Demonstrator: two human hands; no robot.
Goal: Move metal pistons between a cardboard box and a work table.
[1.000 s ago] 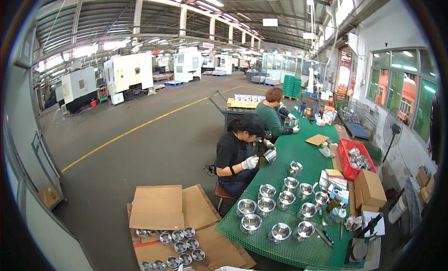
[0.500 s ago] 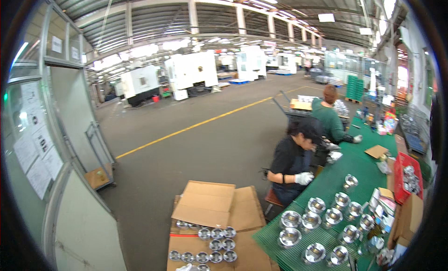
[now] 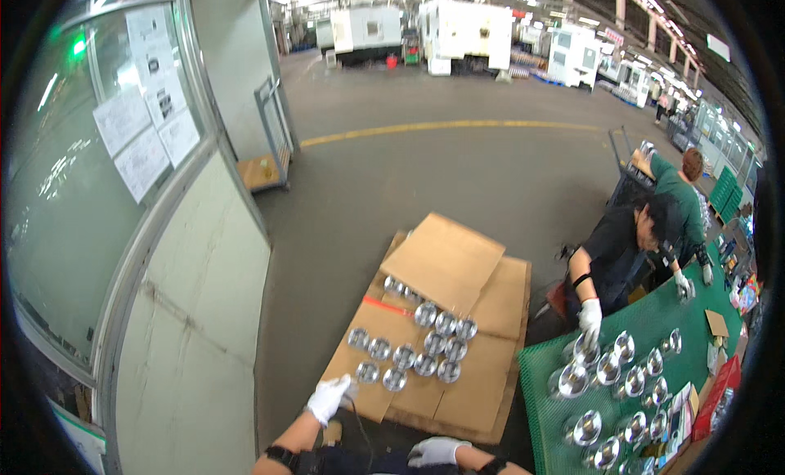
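My left hand (image 3: 328, 400), in a white glove, is at the near left edge of the cardboard (image 3: 474, 396), its fingers reaching toward the nearest piston (image 3: 367, 372). No object shows in it, and its fingers look stretched out. My right hand (image 3: 436, 452), also white-gloved, lies low in front of my body with fingers extended and nothing visible in it. Several shiny metal pistons stand in loose rows on the cardboard. A loose cardboard sheet (image 3: 446, 261) partly covers more pistons at the far side.
On the right, a green-topped workbench (image 3: 544, 393) bears several more pistons. A seated co-worker (image 3: 613, 246) reaches a gloved hand to one; another person (image 3: 679, 189) sits beyond. A red bin (image 3: 719, 397) stands at the bench's right. Left is a panelled wall (image 3: 188, 311) and a cart (image 3: 263, 171).
The view has swung down and left, bringing both my hands and more of the cardboard into sight. The nearer co-worker's hand has moved onto a piston on the bench.
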